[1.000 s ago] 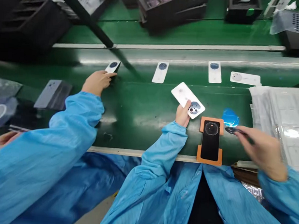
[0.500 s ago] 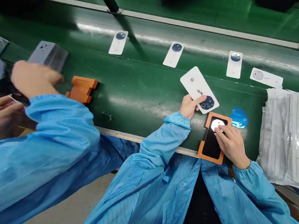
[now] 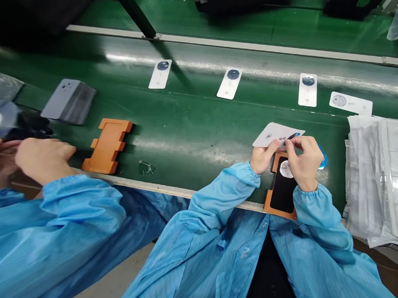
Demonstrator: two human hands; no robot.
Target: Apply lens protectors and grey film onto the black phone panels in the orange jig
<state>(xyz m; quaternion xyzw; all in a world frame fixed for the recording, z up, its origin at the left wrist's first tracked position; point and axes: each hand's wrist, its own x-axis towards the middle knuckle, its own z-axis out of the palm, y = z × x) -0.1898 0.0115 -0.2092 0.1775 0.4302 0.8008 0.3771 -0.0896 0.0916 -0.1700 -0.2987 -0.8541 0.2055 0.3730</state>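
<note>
A white card (image 3: 269,134) with small dark print is tilted up between my two hands. My left hand (image 3: 264,157) grips its lower edge between thumb and fingers. At the card's right end, over the dark round patch, my right hand (image 3: 305,160) pinches with thumb and forefinger; part of that end is hidden by the fingers. Just below lies an orange fixture (image 3: 268,201) holding a black panel (image 3: 281,193) with a silvery round disc (image 3: 286,169) near its top. A piece of blue film (image 3: 324,161) shows partly behind my right hand.
Several white cards (image 3: 229,89) lie along the belt's far side. Plastic-wrapped white packs (image 3: 367,175) stand at the right. To the left are another orange fixture (image 3: 107,145), a stack of grey panels (image 3: 68,101) and a co-worker's hands (image 3: 41,158).
My right hand has left the disc on the black panel and moved up to the card. The card has tilted and come nearer the fixture. The co-worker's hands have shifted down in view.
</note>
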